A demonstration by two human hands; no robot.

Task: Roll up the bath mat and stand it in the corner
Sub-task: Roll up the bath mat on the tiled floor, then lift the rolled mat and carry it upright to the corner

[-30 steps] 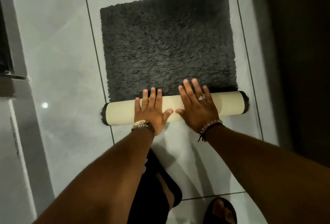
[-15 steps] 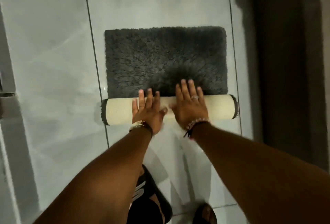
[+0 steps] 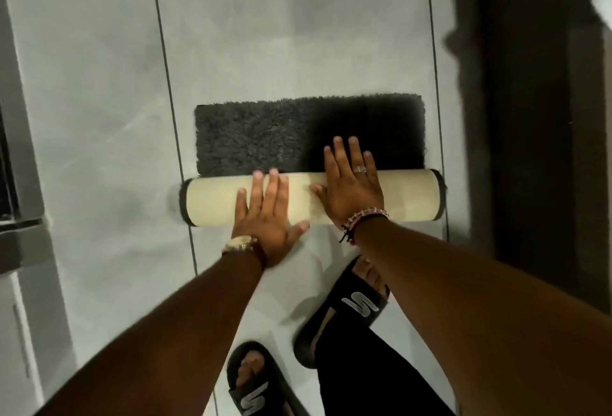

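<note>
The bath mat lies on the tiled floor, partly rolled. Its rolled part [image 3: 407, 195] is a cream-backed cylinder running left to right, and a short strip of dark grey shaggy pile [image 3: 251, 137] still lies flat beyond it. My left hand [image 3: 265, 217] rests flat on the roll's left half, fingers spread, palm hanging over the near side. My right hand [image 3: 351, 183] presses flat on top of the roll to the right of centre, fingertips reaching onto the pile.
Pale grey floor tiles [image 3: 99, 117] stretch to the left and beyond the mat. A dark wooden door or frame [image 3: 530, 150] runs along the right. A grey frame [image 3: 23, 183] stands at the left. My feet in black slides [image 3: 351, 309] are just behind the roll.
The roll has moved forward over the mat and grown thicker. The flat grey strip beyond it has become much shorter. My feet have stepped closer.
</note>
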